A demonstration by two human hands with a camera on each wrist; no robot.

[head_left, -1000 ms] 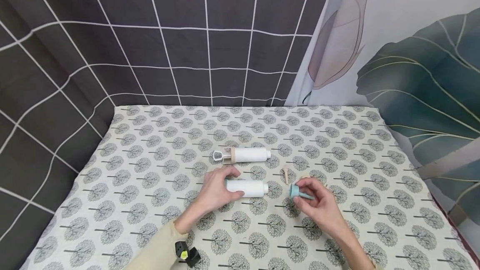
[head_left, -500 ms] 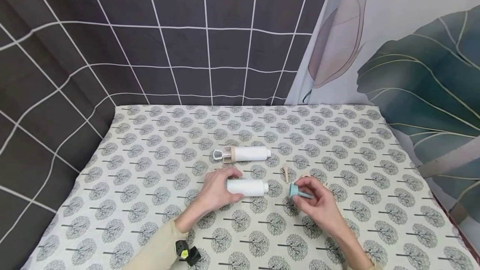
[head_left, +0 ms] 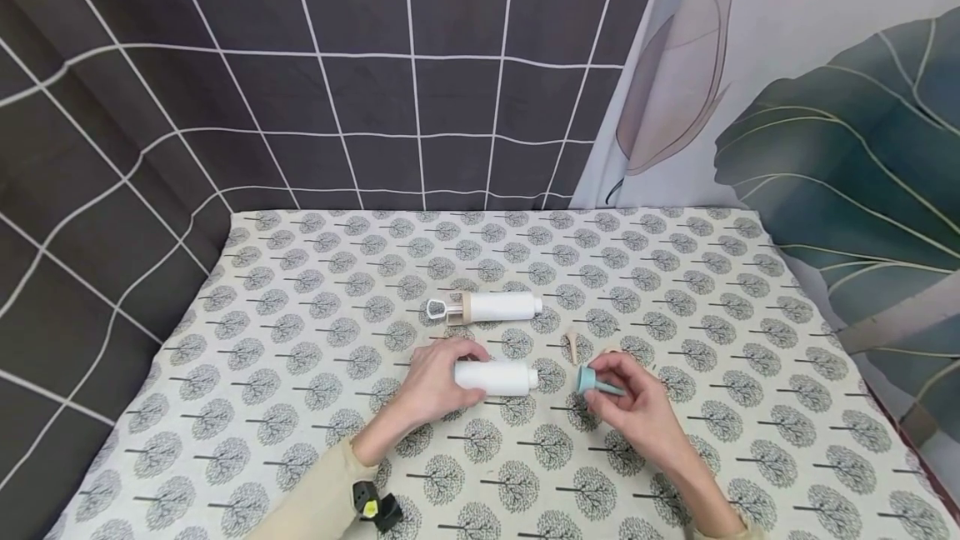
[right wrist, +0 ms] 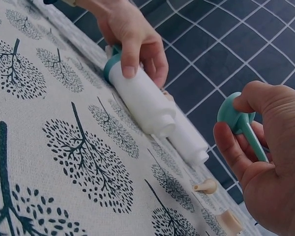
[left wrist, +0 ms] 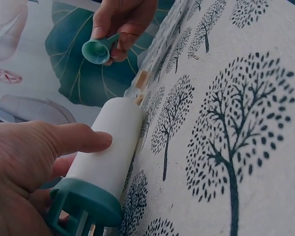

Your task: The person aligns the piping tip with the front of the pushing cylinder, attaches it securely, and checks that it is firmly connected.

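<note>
In the head view's lower centre, the left hand [head_left: 441, 380] grips a white tube [head_left: 495, 377] with a teal collar [left wrist: 91, 199], its narrow mouth pointing right. Right of it, the right hand [head_left: 639, 407] pinches a teal nozzle [head_left: 587, 380], apart from the tube. Above lies a second white tube [head_left: 501, 307]; a beige nozzle [head_left: 573, 347] rests to its lower right on the tree-print tabletop [head_left: 292, 440]. At the left wrist view's left edge, red curtain lettering [left wrist: 6, 75] is too blurred to read.
</note>
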